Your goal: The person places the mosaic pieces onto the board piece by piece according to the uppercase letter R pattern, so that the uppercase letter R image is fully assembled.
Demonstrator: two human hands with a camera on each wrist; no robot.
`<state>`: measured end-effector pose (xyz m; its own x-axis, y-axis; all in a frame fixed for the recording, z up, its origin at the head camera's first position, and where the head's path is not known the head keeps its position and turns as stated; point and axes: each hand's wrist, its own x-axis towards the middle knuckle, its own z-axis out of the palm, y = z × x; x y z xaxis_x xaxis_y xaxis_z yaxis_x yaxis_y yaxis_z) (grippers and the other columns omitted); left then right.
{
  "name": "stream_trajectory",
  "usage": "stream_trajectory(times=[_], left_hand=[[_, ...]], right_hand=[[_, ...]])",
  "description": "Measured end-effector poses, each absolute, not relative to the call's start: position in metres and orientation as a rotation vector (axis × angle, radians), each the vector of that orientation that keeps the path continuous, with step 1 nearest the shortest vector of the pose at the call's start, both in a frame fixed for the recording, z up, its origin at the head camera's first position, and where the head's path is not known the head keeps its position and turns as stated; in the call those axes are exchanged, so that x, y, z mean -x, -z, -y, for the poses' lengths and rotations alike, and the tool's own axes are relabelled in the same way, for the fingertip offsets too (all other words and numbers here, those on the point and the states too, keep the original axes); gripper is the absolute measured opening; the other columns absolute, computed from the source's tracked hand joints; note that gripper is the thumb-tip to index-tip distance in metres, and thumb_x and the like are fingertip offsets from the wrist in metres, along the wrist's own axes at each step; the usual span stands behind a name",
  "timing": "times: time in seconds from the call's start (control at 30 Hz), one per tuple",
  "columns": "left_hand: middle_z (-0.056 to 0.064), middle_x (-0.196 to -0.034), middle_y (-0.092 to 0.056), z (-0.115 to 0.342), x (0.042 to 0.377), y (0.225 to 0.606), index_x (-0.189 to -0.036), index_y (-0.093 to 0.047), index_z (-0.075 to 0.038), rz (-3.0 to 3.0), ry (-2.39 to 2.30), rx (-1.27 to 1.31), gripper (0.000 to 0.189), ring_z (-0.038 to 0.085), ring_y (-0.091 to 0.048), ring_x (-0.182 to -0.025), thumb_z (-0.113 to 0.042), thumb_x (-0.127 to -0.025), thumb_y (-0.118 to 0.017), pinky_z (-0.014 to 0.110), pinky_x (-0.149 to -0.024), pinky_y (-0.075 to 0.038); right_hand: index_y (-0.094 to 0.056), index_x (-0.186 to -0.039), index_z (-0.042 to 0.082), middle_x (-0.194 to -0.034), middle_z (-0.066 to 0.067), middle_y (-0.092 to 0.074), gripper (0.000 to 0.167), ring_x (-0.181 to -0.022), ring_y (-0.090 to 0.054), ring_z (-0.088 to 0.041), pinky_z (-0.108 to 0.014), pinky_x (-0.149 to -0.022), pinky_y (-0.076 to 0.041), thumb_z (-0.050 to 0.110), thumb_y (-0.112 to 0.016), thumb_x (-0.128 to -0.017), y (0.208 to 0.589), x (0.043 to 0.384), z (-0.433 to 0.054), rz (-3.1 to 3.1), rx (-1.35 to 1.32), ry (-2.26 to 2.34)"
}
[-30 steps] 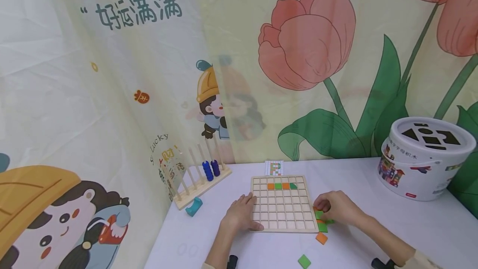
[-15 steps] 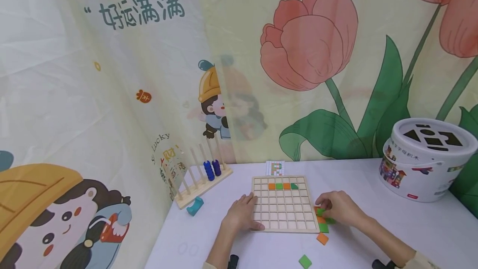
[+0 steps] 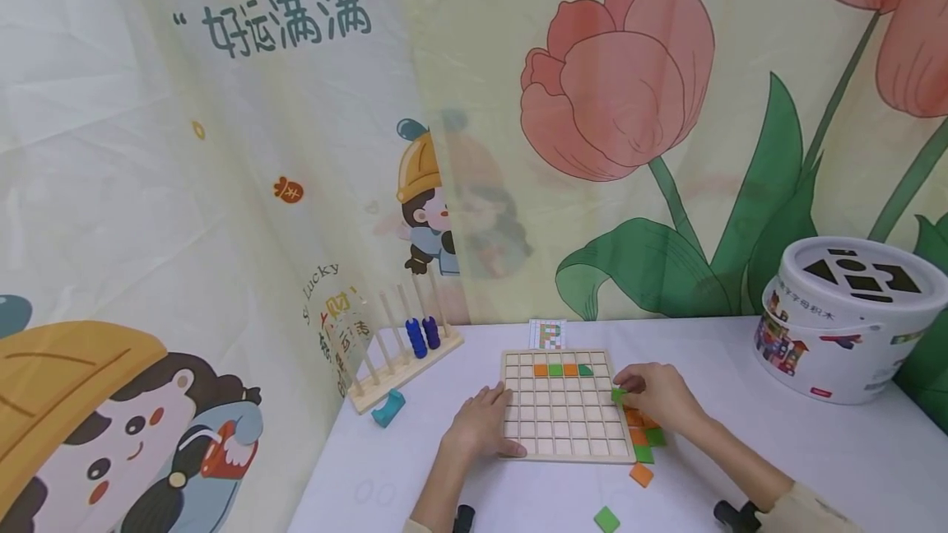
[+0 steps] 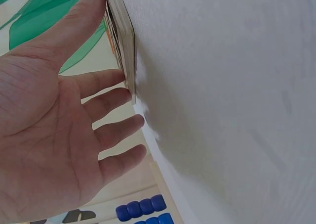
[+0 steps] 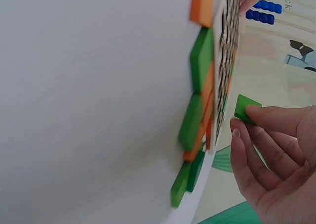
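Observation:
A wooden grid board (image 3: 566, 418) lies on the white table, with orange, green and dark green tiles (image 3: 555, 370) in a row of its upper cells. My left hand (image 3: 476, 426) rests against the board's left edge; its fingers are straight in the left wrist view. Between thumb and fingertips my right hand (image 3: 662, 395) pinches a green square tile (image 5: 245, 108), held above the board's right edge. Below that hand, loose orange and green tiles (image 3: 644, 455) lie in a pile beside the board. The right wrist view shows the pile edge-on.
Behind the board stands a small pattern card (image 3: 547, 334). A peg rack (image 3: 403, 364) with blue beads is at left, a teal curved block (image 3: 388, 408) before it. A white lidded bucket (image 3: 844, 327) stands at right. One green tile (image 3: 606, 519) lies near the front.
My right hand has lifted a green tile from the pile and moved it slightly up and left to the board's right edge. The left hand stays at the board's left edge.

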<state>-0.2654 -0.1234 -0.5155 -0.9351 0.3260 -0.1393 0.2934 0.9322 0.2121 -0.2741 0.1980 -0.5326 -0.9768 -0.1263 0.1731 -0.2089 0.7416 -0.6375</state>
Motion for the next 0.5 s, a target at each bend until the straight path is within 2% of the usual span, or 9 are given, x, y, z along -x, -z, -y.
stream_trajectory(times=[0.27,0.5], left_hand=[[0.012,-0.164,-0.043,0.128,0.274,0.532,-0.155,-0.049,-0.008,-2.921,-0.275,-0.484,0.102,0.035,-0.039,-0.151,-0.052,-0.073,-0.092,0.053,-0.122,-0.036],[0.012,-0.163,-0.044,0.126,0.272,0.527,-0.154,-0.050,-0.008,-2.923,-0.278,-0.494,0.101,0.035,-0.040,-0.150,-0.052,-0.073,-0.092,0.053,-0.122,-0.037]], right_hand=[[-0.076,-0.120,0.004,-0.095,0.000,-0.079,0.029,-0.091,-0.076,-0.018,-0.033,-0.079,-0.064,0.004,-0.080,-0.091,0.531,0.290,-0.175,2.730,-0.373,-1.288],[-0.074,-0.123,0.003,-0.090,0.003,-0.079,0.035,-0.086,-0.077,-0.014,-0.027,-0.075,-0.063,0.005,-0.082,-0.089,0.534,0.305,-0.163,2.684,-0.372,-1.425]])
